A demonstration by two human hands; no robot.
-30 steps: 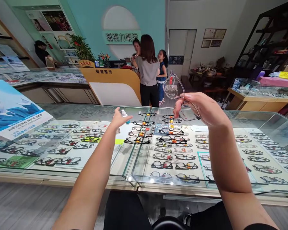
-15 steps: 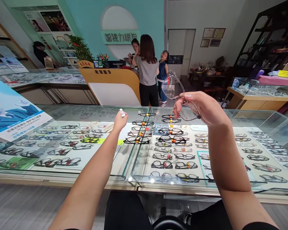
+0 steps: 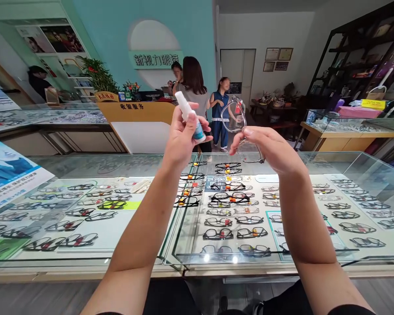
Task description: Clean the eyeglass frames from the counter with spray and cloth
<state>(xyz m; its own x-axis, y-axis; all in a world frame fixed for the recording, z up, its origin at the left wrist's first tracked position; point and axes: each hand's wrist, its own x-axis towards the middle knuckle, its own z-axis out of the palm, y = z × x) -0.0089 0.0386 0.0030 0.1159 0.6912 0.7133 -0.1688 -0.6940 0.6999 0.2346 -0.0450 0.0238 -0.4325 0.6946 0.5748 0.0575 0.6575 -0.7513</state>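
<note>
My left hand (image 3: 180, 142) is closed around a small spray bottle (image 3: 184, 106) with a white top and a blue-marked label, tilted in front of my face. To its right, my right hand (image 3: 271, 146) pinches a pair of clear-framed eyeglasses (image 3: 233, 114) near the bridge; one lens stands above the fingers and the other hangs below, partly behind them. A small gap separates the bottle from the glasses. Beneath both hands lies the glass display counter (image 3: 190, 258). A short row of dark eyeglasses (image 3: 230, 198) rests on its top.
Several rows of frames (image 3: 218, 234) lie inside the counter. A folded pale cloth (image 3: 140, 187) is on the left part. A blue-and-white sign (image 3: 13, 173) leans at far left. Beyond are a cashier desk (image 3: 141, 116), several people and another display case (image 3: 351, 131) at right.
My left hand has lifted the spray bottle from above the counter, up and to the right beside the eyeglasses. The glasses have stayed nearly in place. A person behind has turned.
</note>
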